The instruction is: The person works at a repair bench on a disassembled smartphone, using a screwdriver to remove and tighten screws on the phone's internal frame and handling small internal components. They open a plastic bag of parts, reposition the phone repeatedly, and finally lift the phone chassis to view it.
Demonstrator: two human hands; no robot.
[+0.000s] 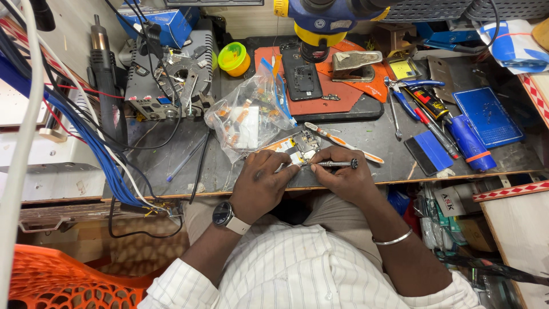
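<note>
At the front edge of the dark desk (171, 166) the two hands sit close together over a small phone circuit board (298, 147), which lies flat just in front of the person's lap. The left hand (260, 183), with a watch (223, 216) on its wrist, presses down on the near side of the board, fingers curled over its edge. The right hand (343, 177), a metal bangle (393, 238) on its wrist, is closed around a slim metal screwdriver (337, 164) held almost level, its tip pointing left and meeting the board's right edge. Just behind the board, touching it, lies a clear plastic bag (246, 114) stuffed with small orange and white parts. A toothbrush (337, 140) with an orange and white handle lies diagonally just beyond the right hand. Farther back, an opened phone shell (301, 77) rests on a red mat (343, 94) under a blue and yellow microscope head (323, 17). To the right lie blue-handled pliers (409, 91), a blue cylinder (469, 143) and a blue tray (487, 117). At the left stand a grey soldering station (171, 74), a yellow-green tub (234, 58) and a bundle of blue cables (86, 126).
</note>
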